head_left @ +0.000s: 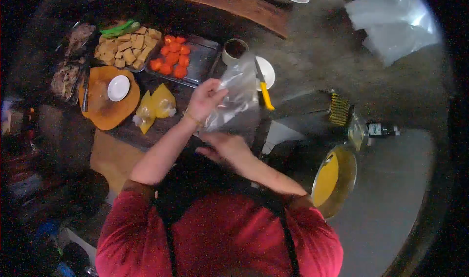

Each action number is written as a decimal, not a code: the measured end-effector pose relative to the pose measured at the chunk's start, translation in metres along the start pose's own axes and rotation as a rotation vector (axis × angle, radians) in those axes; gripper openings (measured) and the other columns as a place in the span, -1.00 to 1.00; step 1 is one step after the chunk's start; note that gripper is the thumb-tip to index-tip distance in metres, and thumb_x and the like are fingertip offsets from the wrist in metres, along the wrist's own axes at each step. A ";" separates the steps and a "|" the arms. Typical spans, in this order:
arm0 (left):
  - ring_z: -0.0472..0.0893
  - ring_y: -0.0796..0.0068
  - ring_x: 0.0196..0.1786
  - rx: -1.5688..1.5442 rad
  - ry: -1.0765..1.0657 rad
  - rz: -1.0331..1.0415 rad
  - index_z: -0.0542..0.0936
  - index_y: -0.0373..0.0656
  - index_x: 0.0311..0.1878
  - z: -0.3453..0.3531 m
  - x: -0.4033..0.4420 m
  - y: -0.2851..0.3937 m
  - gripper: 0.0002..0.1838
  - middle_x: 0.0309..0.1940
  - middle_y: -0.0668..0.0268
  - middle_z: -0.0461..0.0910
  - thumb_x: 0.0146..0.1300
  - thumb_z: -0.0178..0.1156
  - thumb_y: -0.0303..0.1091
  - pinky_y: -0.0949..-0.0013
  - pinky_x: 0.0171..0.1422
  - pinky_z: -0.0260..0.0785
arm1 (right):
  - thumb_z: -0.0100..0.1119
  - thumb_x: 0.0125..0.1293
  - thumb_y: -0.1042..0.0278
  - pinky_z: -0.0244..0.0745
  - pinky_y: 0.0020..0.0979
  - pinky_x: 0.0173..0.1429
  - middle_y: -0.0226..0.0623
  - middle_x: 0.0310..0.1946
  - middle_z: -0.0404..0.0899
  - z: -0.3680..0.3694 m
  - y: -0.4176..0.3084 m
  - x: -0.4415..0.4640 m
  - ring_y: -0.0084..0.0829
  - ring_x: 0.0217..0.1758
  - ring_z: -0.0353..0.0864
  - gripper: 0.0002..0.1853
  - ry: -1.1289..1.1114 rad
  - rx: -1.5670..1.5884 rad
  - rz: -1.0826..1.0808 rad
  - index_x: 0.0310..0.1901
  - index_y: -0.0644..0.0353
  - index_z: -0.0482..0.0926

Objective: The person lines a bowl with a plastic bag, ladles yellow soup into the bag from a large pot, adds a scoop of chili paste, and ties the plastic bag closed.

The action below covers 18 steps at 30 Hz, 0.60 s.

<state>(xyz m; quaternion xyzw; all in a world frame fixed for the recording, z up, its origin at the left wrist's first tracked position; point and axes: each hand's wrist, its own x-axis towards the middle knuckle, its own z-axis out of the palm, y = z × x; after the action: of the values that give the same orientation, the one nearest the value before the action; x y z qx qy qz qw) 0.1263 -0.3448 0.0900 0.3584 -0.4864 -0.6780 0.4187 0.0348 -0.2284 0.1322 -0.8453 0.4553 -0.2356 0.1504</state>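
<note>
A clear plastic bag (234, 101) hangs over the front of the table, with my left hand (207, 100) pinching its left side. At the bag's lower edge is my right hand (228, 149), smeared by motion; whether its fingers grip the plastic I cannot tell. Left of my left wrist lie two tied bags of yellow liquid (163, 101). Just behind the clear bag stands a cup of dark contents (235, 48). A knife with a yellow handle (266, 96) rests across a small white plate (266, 74) to the right.
A metal tray (200, 57) holds red tomato pieces (173, 57). Beside it are tofu cubes (128, 48) and a wooden board (105, 115) with a white dish (118, 88). On the right stand a pot of yellow liquid (326, 181), a dark bottle (382, 130) and plastic bags (391, 25).
</note>
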 end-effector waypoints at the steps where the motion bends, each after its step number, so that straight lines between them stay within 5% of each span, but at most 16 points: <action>1: 0.46 0.69 -0.35 0.058 0.030 0.070 0.42 -0.27 -0.13 -0.010 -0.002 -0.005 -0.71 -0.36 0.39 0.50 0.06 0.20 -0.45 0.60 -0.29 0.32 | 0.22 -0.03 0.29 0.44 -0.32 -0.35 -0.24 -0.43 0.49 -0.016 0.000 -0.001 -0.23 -0.41 0.51 -0.69 0.192 -0.035 0.075 -0.24 0.21 0.43; 4: 0.47 0.67 -0.32 0.075 0.039 0.180 0.42 -0.26 -0.12 -0.020 -0.016 0.002 -0.69 -0.33 0.36 0.51 0.04 0.21 -0.47 0.60 -0.26 0.33 | 0.30 -0.06 0.24 0.35 -0.43 -0.36 -0.34 -0.52 0.44 -0.064 0.018 0.023 -0.34 -0.51 0.42 -0.65 0.695 -0.209 0.291 -0.27 0.22 0.46; 5: 0.48 0.65 -0.28 0.071 0.046 0.144 0.42 -0.24 -0.11 -0.022 -0.020 0.001 -0.67 -0.29 0.34 0.51 0.03 0.22 -0.49 0.58 -0.23 0.34 | 0.30 -0.06 0.24 0.35 -0.43 -0.36 -0.34 -0.52 0.44 -0.056 0.035 0.030 -0.34 -0.51 0.42 -0.65 0.693 -0.206 0.295 -0.27 0.22 0.46; 7: 0.48 0.65 -0.28 0.044 0.030 0.111 0.43 -0.23 -0.11 -0.022 -0.025 0.002 -0.69 -0.29 0.35 0.51 0.05 0.21 -0.46 0.58 -0.23 0.34 | 0.28 0.00 0.28 0.29 -0.51 -0.37 -0.46 -0.55 0.40 -0.024 0.073 0.026 -0.50 -0.51 0.36 -0.76 0.502 0.422 0.558 -0.35 0.21 0.48; 8: 0.48 0.65 -0.27 0.015 0.015 0.087 0.44 -0.23 -0.12 -0.023 -0.026 0.003 -0.71 -0.29 0.36 0.52 0.07 0.20 -0.43 0.59 -0.23 0.34 | 0.28 0.00 0.28 0.29 -0.51 -0.37 -0.46 -0.55 0.40 -0.016 0.078 0.022 -0.50 -0.51 0.36 -0.76 0.502 0.422 0.556 -0.35 0.21 0.48; 10: 0.48 0.66 -0.28 -0.159 0.112 -0.008 0.45 -0.21 -0.15 -0.038 -0.021 -0.008 -0.75 -0.30 0.38 0.52 0.10 0.17 -0.39 0.60 -0.24 0.33 | 0.22 0.06 0.35 0.26 -0.57 -0.38 -0.53 -0.56 0.37 -0.003 0.083 0.014 -0.63 -0.48 0.35 -0.85 0.314 1.128 0.839 -0.40 0.21 0.49; 12: 0.47 0.66 -0.29 -0.339 0.215 -0.107 0.46 -0.20 -0.18 -0.052 -0.020 -0.015 -0.79 -0.32 0.40 0.52 0.14 0.14 -0.35 0.61 -0.26 0.32 | 0.17 0.10 0.40 0.25 -0.63 -0.37 -0.51 -0.53 0.43 0.010 0.078 -0.001 -0.65 -0.47 0.37 -0.90 0.318 1.178 0.876 -0.38 0.21 0.50; 15: 0.42 0.71 -0.38 -0.076 0.335 -0.011 0.47 -0.16 -0.26 -0.068 -0.026 -0.019 -0.80 -0.40 0.42 0.50 0.22 0.04 -0.22 0.65 -0.33 0.24 | 0.05 0.19 0.37 0.43 -0.42 -0.13 -0.31 -0.20 0.50 0.027 0.069 -0.025 -0.44 -0.18 0.50 -0.73 -0.014 1.610 0.802 -0.09 0.25 0.42; 18: 0.41 0.72 -0.39 0.040 0.256 -0.055 0.47 -0.16 -0.21 -0.088 -0.026 -0.011 -0.77 -0.43 0.43 0.48 0.22 0.05 -0.19 0.67 -0.35 0.20 | 0.02 0.22 0.30 0.42 -0.29 -0.01 -0.25 -0.08 0.44 0.034 0.104 -0.044 -0.37 -0.05 0.47 -0.61 -0.063 1.574 0.862 0.05 0.24 0.30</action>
<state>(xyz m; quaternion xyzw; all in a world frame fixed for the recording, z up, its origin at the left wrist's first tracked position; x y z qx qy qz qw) 0.2129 -0.3504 0.0579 0.4635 -0.4324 -0.6282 0.4511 -0.0406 -0.2461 0.0437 -0.2592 0.4355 -0.3794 0.7741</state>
